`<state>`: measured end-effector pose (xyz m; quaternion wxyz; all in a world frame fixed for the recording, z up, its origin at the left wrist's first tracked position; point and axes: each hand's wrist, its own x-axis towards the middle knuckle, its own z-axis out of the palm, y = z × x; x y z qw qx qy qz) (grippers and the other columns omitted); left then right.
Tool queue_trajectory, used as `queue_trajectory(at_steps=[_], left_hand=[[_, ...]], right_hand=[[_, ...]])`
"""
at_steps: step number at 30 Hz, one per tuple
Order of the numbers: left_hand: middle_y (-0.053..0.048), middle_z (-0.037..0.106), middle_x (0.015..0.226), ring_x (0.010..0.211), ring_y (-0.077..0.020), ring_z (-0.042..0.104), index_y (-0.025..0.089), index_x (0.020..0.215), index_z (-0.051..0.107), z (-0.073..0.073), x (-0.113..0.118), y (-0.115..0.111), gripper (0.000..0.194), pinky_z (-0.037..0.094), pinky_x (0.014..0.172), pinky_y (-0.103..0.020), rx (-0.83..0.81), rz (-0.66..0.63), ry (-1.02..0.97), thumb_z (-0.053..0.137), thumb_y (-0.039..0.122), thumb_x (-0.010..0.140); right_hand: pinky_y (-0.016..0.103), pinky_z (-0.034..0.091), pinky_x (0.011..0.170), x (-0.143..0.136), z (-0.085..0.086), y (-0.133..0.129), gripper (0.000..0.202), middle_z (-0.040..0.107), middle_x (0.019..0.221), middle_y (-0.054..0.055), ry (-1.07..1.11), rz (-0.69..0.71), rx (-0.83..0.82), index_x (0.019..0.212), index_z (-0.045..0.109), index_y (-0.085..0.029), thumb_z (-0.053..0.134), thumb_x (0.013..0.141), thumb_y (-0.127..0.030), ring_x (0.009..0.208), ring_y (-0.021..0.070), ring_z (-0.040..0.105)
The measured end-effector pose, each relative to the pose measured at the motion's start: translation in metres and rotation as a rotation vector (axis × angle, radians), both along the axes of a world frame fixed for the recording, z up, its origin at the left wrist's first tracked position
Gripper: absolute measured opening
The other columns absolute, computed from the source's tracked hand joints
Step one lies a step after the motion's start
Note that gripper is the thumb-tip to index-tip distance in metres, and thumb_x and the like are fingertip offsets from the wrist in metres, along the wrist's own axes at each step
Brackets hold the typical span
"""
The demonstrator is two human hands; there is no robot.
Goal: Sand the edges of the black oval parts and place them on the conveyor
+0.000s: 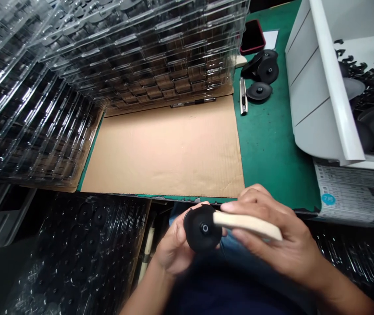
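Black disc point(203, 239), lower centre of the frame: my left hand point(174, 245) grips it by the rim; my right hand point(287, 234) is clamped on a pale strip point(246, 223), tip at the disc's edge. Lower right, below the white bin point(313, 124), a printed sheet point(344, 183) reads "7月" in a blue oval point(328, 199); finer print is illegible.

Open lane over cardboard sheet point(170, 153), stacked clear trays point(141, 52) walling far and left, white bin point(316, 87) blocking right, knife point(243, 97) and black discs point(259, 92) far right, right hand point(290, 243) by near table point(269, 148) edge
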<state>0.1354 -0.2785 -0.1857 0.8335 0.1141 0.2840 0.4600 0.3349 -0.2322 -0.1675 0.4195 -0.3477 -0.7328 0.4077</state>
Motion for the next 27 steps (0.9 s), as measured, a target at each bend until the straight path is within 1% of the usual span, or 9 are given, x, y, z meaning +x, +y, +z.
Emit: queue_trajectory(at_steps=[2, 5, 8, 10, 12, 14, 18, 22, 27], left_hand=[[-0.009, 0.069, 0.112, 0.092, -0.0223, 0.069, 0.021, 0.120, 0.066, 0.003, 0.001, 0.003, 0.050, 0.055, 0.075, -0.027, -0.011, -0.013, -0.013, 0.074, 0.042, 0.076], [-0.010, 0.066, 0.119, 0.101, -0.0242, 0.067, 0.021, 0.123, 0.064, 0.006, 0.002, 0.003, 0.052, 0.055, 0.077, -0.027, 0.001, -0.020, -0.010, 0.073, 0.043, 0.076], [-0.010, 0.063, 0.126, 0.108, -0.0263, 0.065, 0.024, 0.126, 0.061, 0.004, 0.001, 0.000, 0.052, 0.054, 0.085, -0.032, 0.047, 0.013, 0.058, 0.072, 0.039, 0.078], [-0.010, 0.061, 0.130, 0.113, -0.0288, 0.062, 0.027, 0.127, 0.061, 0.002, 0.002, -0.002, 0.053, 0.051, 0.093, -0.038, 0.086, 0.059, 0.143, 0.074, 0.036, 0.076], [-0.009, 0.061, 0.131, 0.119, -0.0300, 0.058, 0.029, 0.126, 0.061, 0.000, 0.004, -0.004, 0.055, 0.045, 0.102, -0.042, 0.106, 0.119, 0.248, 0.077, 0.034, 0.074], [-0.008, 0.060, 0.133, 0.125, -0.0305, 0.053, 0.030, 0.125, 0.062, -0.003, 0.008, -0.005, 0.058, 0.037, 0.110, -0.044, 0.128, 0.169, 0.348, 0.080, 0.032, 0.071], [-0.008, 0.054, 0.142, 0.127, -0.0311, 0.052, 0.032, 0.127, 0.060, -0.008, 0.013, -0.006, 0.058, 0.036, 0.111, -0.046, 0.161, 0.214, 0.354, 0.079, 0.029, 0.072], [-0.008, 0.054, 0.142, 0.119, -0.0311, 0.059, 0.032, 0.128, 0.058, -0.007, 0.010, -0.011, 0.055, 0.044, 0.103, -0.047, 0.071, 0.197, 0.190, 0.075, 0.034, 0.076], [-0.008, 0.064, 0.128, 0.104, -0.0214, 0.066, 0.026, 0.127, 0.061, -0.002, 0.002, -0.013, 0.054, 0.052, 0.088, -0.029, 0.043, 0.124, 0.004, 0.074, 0.040, 0.076]], right_hand=[[0.029, 0.048, 0.072, 0.005, -0.004, -0.004, 0.035, 0.064, 0.093, 0.002, -0.031, -0.098, -0.096, 0.123, 0.057, -0.028, 0.058, 0.090, -0.017, 0.083, 0.0163, 0.056], [0.028, 0.049, 0.075, 0.007, -0.007, -0.010, 0.013, 0.060, 0.096, 0.003, -0.036, -0.189, -0.205, 0.098, 0.061, -0.025, 0.050, 0.092, -0.022, 0.090, 0.0171, 0.058], [0.025, 0.050, 0.077, 0.005, -0.005, -0.015, 0.012, 0.059, 0.094, 0.002, -0.019, -0.168, -0.246, 0.094, 0.058, -0.023, 0.047, 0.092, -0.018, 0.087, 0.0144, 0.061], [0.022, 0.050, 0.067, 0.000, 0.000, -0.021, 0.030, 0.062, 0.086, -0.001, -0.101, -0.060, -0.300, 0.119, 0.054, -0.025, 0.046, 0.092, -0.016, 0.071, 0.0110, 0.061], [0.022, 0.049, 0.060, -0.007, 0.006, -0.028, 0.058, 0.065, 0.079, -0.002, -0.255, 0.067, -0.313, 0.147, 0.031, -0.023, 0.048, 0.092, -0.020, 0.062, 0.0114, 0.061], [0.026, 0.050, 0.057, -0.016, 0.010, -0.036, 0.080, 0.069, 0.076, 0.000, -0.406, 0.112, -0.226, 0.155, 0.009, -0.015, 0.053, 0.089, -0.029, 0.061, 0.0156, 0.064], [0.029, 0.051, 0.055, -0.031, 0.011, -0.046, 0.102, 0.074, 0.078, 0.005, -0.525, 0.171, -0.060, 0.155, -0.002, -0.008, 0.064, 0.080, -0.034, 0.060, 0.0207, 0.067], [0.028, 0.052, 0.060, -0.033, 0.004, -0.048, 0.096, 0.073, 0.085, 0.004, -0.506, 0.248, -0.017, 0.155, 0.004, -0.018, 0.063, 0.080, -0.023, 0.067, 0.0200, 0.069], [0.028, 0.045, 0.064, -0.015, -0.008, -0.042, 0.079, 0.061, 0.079, -0.001, -0.481, 0.326, 0.044, 0.150, 0.023, -0.040, 0.052, 0.084, -0.009, 0.068, 0.0161, 0.058]])
